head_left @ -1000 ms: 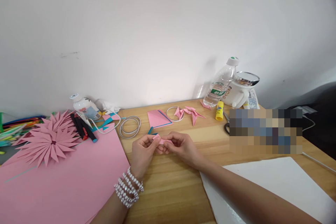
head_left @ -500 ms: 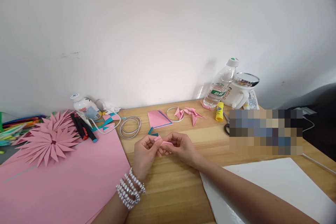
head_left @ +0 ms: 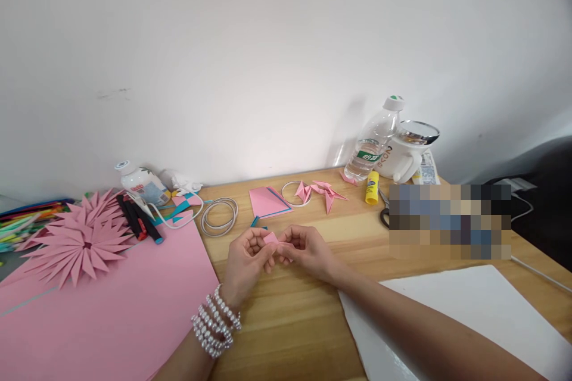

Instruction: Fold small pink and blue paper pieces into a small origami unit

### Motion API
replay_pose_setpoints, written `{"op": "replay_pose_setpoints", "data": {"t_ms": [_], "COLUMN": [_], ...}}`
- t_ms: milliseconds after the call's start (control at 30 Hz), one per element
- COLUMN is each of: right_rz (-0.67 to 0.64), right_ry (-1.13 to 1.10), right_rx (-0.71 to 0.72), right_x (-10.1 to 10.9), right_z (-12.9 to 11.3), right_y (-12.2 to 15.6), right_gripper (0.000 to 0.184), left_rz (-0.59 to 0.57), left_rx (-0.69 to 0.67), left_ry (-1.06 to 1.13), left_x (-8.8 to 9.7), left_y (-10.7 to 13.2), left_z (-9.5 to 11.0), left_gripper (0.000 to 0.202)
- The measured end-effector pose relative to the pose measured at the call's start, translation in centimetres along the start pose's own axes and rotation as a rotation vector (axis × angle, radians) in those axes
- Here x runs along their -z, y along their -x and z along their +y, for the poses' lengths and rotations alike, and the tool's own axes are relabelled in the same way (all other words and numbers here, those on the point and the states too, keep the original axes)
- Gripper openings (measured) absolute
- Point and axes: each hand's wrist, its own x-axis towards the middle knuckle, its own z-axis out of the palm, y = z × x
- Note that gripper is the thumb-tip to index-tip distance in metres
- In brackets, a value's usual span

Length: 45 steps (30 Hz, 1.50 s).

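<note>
Pale, faintly scuffed wall (head_left: 277,71) behind; below, plain wood grain on the table (head_left: 286,321). From the head view, front and centre, above the table or touching it (cannot tell which): small folded pink paper (head_left: 270,239), partly covered by fingers. Left hand (head_left: 245,259): grasping the left part between thumb and fingers. Right hand (head_left: 310,250): pinching the right part likewise, close beside. Around the left wrist, several strands of pearly beads (head_left: 217,321).

Just beyond the hands, teal scraps (head_left: 254,222) and a pink sheet (head_left: 266,202) with teal edging; to the right of that, folded pink shapes (head_left: 329,195), then a glue stick (head_left: 372,187) and scissors (head_left: 385,214), partly hidden by blurring. Farther back, a water bottle (head_left: 366,155) and a white mug (head_left: 404,158). At left, pleated pink rosettes (head_left: 87,245) on pink card (head_left: 111,321).

Likeliest trouble, judging from here: a crooked crease, caused by uneven thumb pressure on so small a fold. Also possible: a torn edge, from tugging both ends apart; a sprung fold, from easing either pinch too soon. Less likely: crushed pink shapes or a toppled glue stick, from a careless forward reach; a shifted white board (head_left: 438,309), from leaning on the right forearm.
</note>
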Motion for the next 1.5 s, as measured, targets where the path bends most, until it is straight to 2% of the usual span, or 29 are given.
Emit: {"op": "replay_pose_setpoints", "data": {"t_ms": [200,467,733,900,1100,1200,1333,1500], "right_rz": [0.042,-0.025,-0.002,-0.011,-0.046,-0.013,-0.021,-0.035], "right_ry": [0.044,-0.034,-0.062,-0.008,-0.021,-0.026,0.016,-0.011], "right_rx": [0.052,0.076,0.032,0.05,0.097,0.063,0.033,0.032], "right_x": [-0.12,0.21,-0.01,-0.08,0.18,0.16,0.12,0.34], "right_z": [0.28,0.34,0.22,0.06,-0.16,0.12,0.29,0.29], "right_y": [-0.03,-0.57,-0.36,0.05,0.12,-0.27,-0.47,-0.38], "right_gripper": [0.032,0.028,0.033,0.03,0.028,0.036,0.033,0.033], "left_rz": [0.021,0.074,0.021,0.043,0.028,0.048,0.078,0.006], "left_rx": [0.029,-0.001,-0.027,0.026,0.114,0.069,0.008,0.011], "left_ry": [0.073,0.044,-0.044,-0.034,0.14,0.096,0.011,0.073], "left_x": [-0.12,-0.51,-0.28,-0.17,-0.06,0.0,0.0,0.09], "left_y": [-0.15,-0.13,-0.18,-0.05,-0.06,-0.25,-0.35,-0.41], "left_z": [-0.18,0.09,-0.1,0.02,0.18,-0.12,-0.3,-0.32], "left_gripper": [0.03,0.028,0.02,0.019,0.028,0.027,0.025,0.024]}}
